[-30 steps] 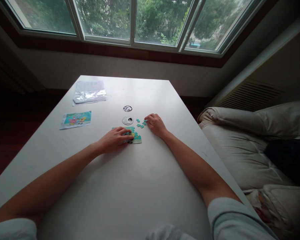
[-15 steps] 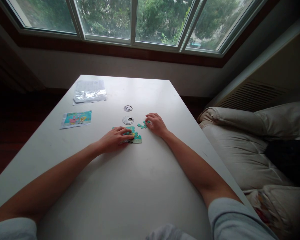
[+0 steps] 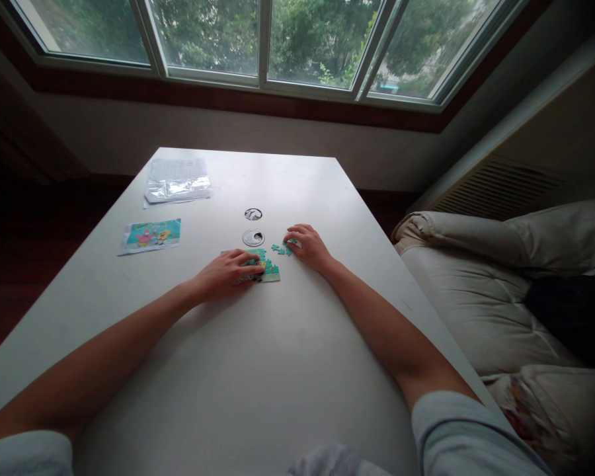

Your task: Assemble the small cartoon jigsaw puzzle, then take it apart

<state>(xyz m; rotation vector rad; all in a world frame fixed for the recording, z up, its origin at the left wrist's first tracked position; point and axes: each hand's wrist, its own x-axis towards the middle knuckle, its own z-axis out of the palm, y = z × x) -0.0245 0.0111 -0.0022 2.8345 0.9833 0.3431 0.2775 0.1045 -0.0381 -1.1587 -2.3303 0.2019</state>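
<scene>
From the head, the left hand (image 3: 228, 267) lies loosely spread over the puzzle (image 3: 272, 273), probably steadying it on the worktop (image 3: 258, 357). Loose pieces (image 3: 281, 251) lie beside the right hand (image 3: 308, 246), seemingly for easy reach; whether that curled hand grips one, I cannot tell.

At the centre of the frame, the left part of the puzzle (image 3: 272, 273) is covered by the left hand (image 3: 228, 272), so access from that side is blocked. The loose pieces (image 3: 278, 249) are bounded on the right by the right hand (image 3: 308, 246). Between the forearms, a broad path is offered by the bare table (image 3: 297, 370) at lower centre. At upper left, table space is taken up by the card (image 3: 151, 235) and bag (image 3: 177, 184).
</scene>
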